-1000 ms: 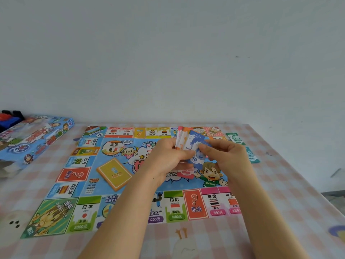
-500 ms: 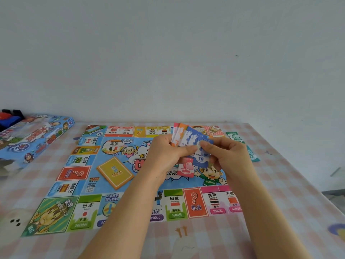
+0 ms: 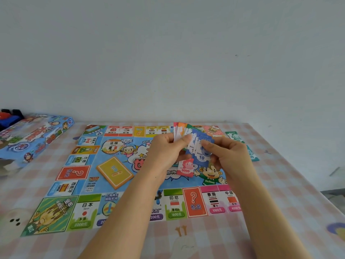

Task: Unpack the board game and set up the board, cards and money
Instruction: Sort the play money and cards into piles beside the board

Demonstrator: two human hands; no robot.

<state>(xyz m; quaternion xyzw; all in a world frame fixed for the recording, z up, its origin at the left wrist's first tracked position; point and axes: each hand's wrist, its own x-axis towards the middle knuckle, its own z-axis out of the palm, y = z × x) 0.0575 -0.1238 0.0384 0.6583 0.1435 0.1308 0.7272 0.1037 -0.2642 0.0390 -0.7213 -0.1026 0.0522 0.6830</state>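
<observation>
The colourful game board (image 3: 78, 172) lies flat on the checked tablecloth. A yellow deck of cards (image 3: 114, 172) sits on its left centre. Above the board's middle my left hand (image 3: 164, 152) grips a fan of play money notes (image 3: 180, 130), red, orange, green and blue. My right hand (image 3: 226, 156) pinches a blue 10 note (image 3: 201, 156) at the front of the fan. A pink 5000 note (image 3: 185, 168) hangs below the hands. Green notes (image 3: 234, 137) lie on the table to the right of the board.
The blue game box (image 3: 35, 137) lies at the far left, with red and dark objects (image 3: 8, 116) behind it. The table's right edge (image 3: 306, 176) runs diagonally; the floor shows beyond. A white wall stands behind the table.
The blue 10 note has been drawn down and out from the fan by my right hand. The pink 5000 note now shows lower beneath the hands.
</observation>
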